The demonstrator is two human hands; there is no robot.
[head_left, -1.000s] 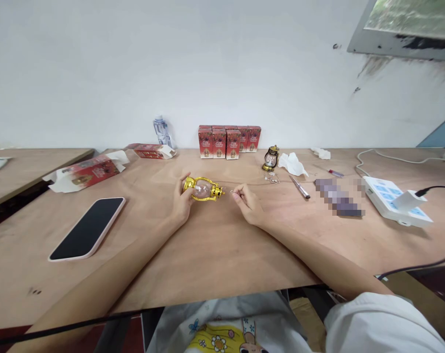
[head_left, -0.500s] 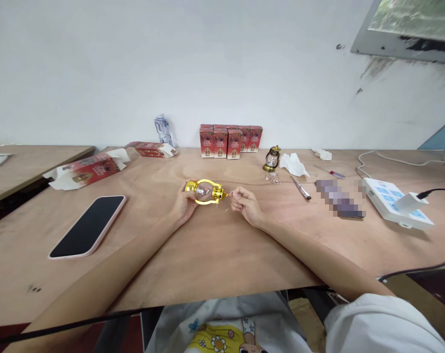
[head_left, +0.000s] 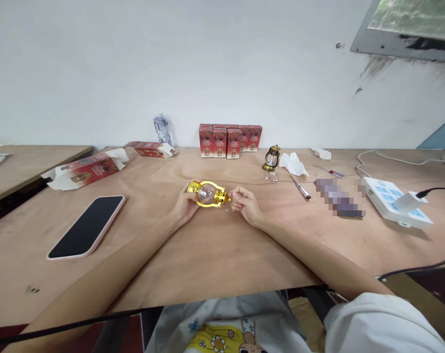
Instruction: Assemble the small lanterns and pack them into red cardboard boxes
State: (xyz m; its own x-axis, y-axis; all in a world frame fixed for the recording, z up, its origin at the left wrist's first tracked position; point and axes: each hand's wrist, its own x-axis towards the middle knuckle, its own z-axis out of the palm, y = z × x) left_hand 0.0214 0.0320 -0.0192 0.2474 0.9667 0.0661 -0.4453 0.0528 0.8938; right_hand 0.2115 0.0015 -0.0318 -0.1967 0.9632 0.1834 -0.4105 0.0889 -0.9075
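Observation:
A small gold lantern [head_left: 207,193] with a clear bulb lies sideways above the table, its top pointing right. My left hand [head_left: 186,203] is closed round its gold base. At the lantern's pointed top, my right hand [head_left: 244,203] is closed in a pinch, fingertips close to the tip. Whatever those fingers pinch is too small to make out. Tiny pale bits show on the wood just below the lantern's top. A second, bronze-coloured lantern [head_left: 271,158] stands upright farther back on the right, with small wire-like pieces [head_left: 273,178] in front of it.
Several red boxes [head_left: 220,143] stand against the wall, left of them a water bottle [head_left: 162,129]. Opened red cartons [head_left: 93,169] and a phone [head_left: 88,226] lie left. To the right are crumpled tissue [head_left: 293,164], screwdrivers [head_left: 300,187] and a power strip [head_left: 395,201].
The lantern has shifted slightly right and down and tilted a little, its tip now closer to my right fingers. My right hand has hardly moved.

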